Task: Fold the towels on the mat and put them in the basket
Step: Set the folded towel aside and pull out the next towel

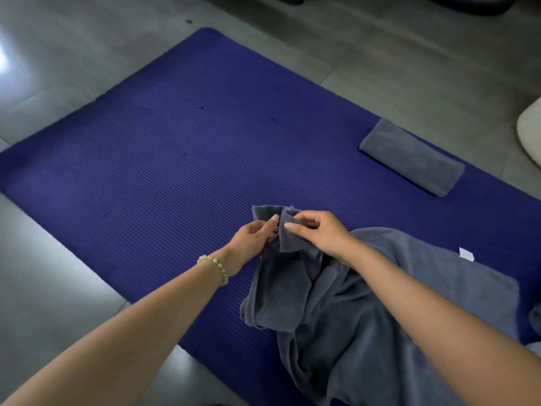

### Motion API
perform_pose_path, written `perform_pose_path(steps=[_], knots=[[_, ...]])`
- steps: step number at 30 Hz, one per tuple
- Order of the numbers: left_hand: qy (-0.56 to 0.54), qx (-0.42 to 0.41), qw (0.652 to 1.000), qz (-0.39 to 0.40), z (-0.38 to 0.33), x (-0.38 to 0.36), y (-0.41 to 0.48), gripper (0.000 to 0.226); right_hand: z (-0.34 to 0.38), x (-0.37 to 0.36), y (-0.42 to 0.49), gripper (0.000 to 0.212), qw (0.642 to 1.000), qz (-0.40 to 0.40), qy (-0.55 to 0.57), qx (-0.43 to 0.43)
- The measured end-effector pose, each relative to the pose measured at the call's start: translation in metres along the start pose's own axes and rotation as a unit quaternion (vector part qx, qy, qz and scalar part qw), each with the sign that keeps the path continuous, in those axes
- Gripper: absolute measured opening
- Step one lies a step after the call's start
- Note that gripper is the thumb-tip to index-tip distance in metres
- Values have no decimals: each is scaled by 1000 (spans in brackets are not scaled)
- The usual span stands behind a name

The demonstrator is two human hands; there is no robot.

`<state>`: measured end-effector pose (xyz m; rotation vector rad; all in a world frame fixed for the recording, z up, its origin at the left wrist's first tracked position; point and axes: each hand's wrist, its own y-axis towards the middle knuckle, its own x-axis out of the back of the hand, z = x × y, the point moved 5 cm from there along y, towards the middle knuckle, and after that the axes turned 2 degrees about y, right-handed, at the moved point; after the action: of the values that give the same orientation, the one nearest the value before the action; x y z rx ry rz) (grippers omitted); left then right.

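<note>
One ribbed blue mat holds two soft grey towels: a rectangular folded towel and a crumpled towel. Both the left hand and right hand pinch its corner.

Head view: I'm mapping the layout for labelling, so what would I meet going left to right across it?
From the left: bead bracelet → left hand → right hand, both pinching the loose towel → folded towel → cream object at the right edge.
</note>
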<state>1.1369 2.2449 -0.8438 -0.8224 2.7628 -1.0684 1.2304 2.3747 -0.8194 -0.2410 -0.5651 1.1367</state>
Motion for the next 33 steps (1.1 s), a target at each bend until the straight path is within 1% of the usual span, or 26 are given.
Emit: perform_pose_path(steps=[2,3,4,5,6,7,8,9,10,11,13,14,15,16,18,19,21,24,26,27,29,31,32,33], knots=[[-64,4,997,36,-10,-4,-4,42,13,-3,-5,23,998,38,47,7],[-75,6,996,42,-14,-5,-7,45,15,-5,-7,25,996,68,66,-4],[-71,0,997,38,-14,-4,-8,55,16,-7,-10,29,991,102,83,-18],[-69,-11,997,26,-13,-2,-10,58,15,-8,-13,32,987,122,98,-31],[-77,-25,997,1,-10,3,-13,53,13,-5,-14,33,987,115,103,-37],[-90,-30,995,-26,-7,11,-18,45,11,1,-14,32,992,77,96,-35],[-86,-21,995,-49,0,21,-22,40,7,10,-13,29,997,16,71,-32],[-63,0,996,-68,7,32,-27,39,1,17,-12,26,998,-47,33,-37],[-10,31,997,-77,16,44,-30,42,-8,19,-12,25,995,-83,5,-53],[60,70,993,-77,27,54,-33,47,-17,16,-11,30,993,-92,-3,-74],[184,155,969,-61,49,68,-37,62,-25,-5,-13,41,994,-54,10,-90],[214,179,959,-55,57,71,-39,67,-25,-21,-14,43,996,-21,15,-85],[214,182,958,-57,63,71,-38,68,-23,-39,-17,43,997,21,21,-78],[196,169,964,-64,66,71,-36,67,-22,-59,-20,42,995,61,19,-72],[143,109,979,-99,64,67,-31,56,-23,-92,-28,44,990,123,0,-62],[122,79,984,-108,62,63,-29,51,-29,-103,-30,47,990,131,-4,-60],[83,47,992,-86,56,49,-26,46,-39,-108,-32,49,989,121,9,-85],[40,52,997,-38,50,30,-21,49,-43,-106,-40,43,983,137,57,-111],[60,52,997,-22,49,23,-21,45,-41,-106,-44,42,978,147,98,-113],[72,40,996,-19,50,20,-20,41,-37,-102,-47,44,978,136,120,-105],[60,-4,998,-22,46,18,-24,31,-30,-85,-45,45,982,59,165,-72],[40,-38,998,3,36,14,-30,30,-22,-57,-44,39,988,-53,141,-28],[42,-51,997,26,29,11,-34,33,-19,-43,-43,36,988,-88,124,-19],[44,-64,996,51,20,8,-38,35,-18,-34,-40,40,987,-96,127,-25]])
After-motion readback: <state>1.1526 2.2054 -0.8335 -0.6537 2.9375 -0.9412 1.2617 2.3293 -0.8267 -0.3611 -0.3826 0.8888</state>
